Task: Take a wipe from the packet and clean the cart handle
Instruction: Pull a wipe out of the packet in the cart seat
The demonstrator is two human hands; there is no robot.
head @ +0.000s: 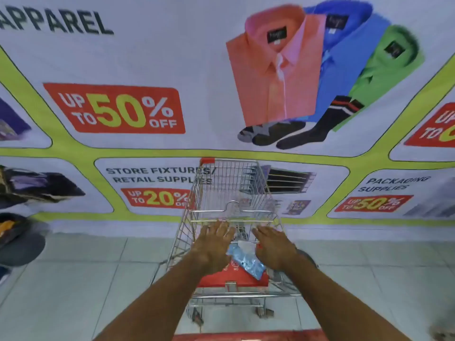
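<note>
Both hands, left (213, 244) and right (275, 247), flank the blue packet (246, 260) in the cart (231, 193).

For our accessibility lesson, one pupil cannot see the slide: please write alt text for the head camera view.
Two bare arms reach forward over a wire shopping cart, the left hand and right hand open either side of a blue wipes packet lying on the cart's red child seat flap. Behind stands a sale banner showing folded shirts.

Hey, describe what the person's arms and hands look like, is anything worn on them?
Both forearms are bare right up to the bottom edge of the picture: no sleeves show. The left hand and right hand wear no gloves, and no watch or bracelet shows at either wrist. The image is too blurred to rule out rings.
</note>
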